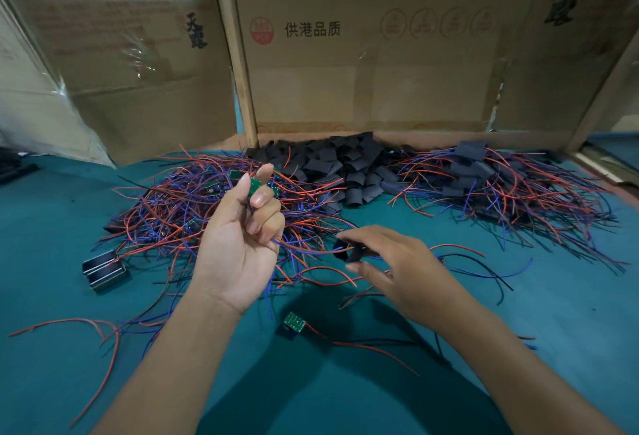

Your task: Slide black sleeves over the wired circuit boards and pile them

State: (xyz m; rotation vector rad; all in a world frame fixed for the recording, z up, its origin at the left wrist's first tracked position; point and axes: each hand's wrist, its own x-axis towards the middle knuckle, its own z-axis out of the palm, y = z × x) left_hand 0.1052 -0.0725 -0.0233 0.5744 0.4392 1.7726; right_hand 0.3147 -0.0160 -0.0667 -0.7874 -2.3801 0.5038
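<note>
While pinching the green circuit board (256, 187) up high in the left hand (238, 241), keep those trailing wires (304, 248) bunched; right hand (397, 265) clamped on a black sleeve (351, 252) — open its mouth, thread wires first, then slide up.

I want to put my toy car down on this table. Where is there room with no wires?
The green cloth is bare at the far left, beyond the metal clips, and at the right front edge past the right hand. The middle is crowded: tangled wires, the black sleeves and the finished pile.
</note>
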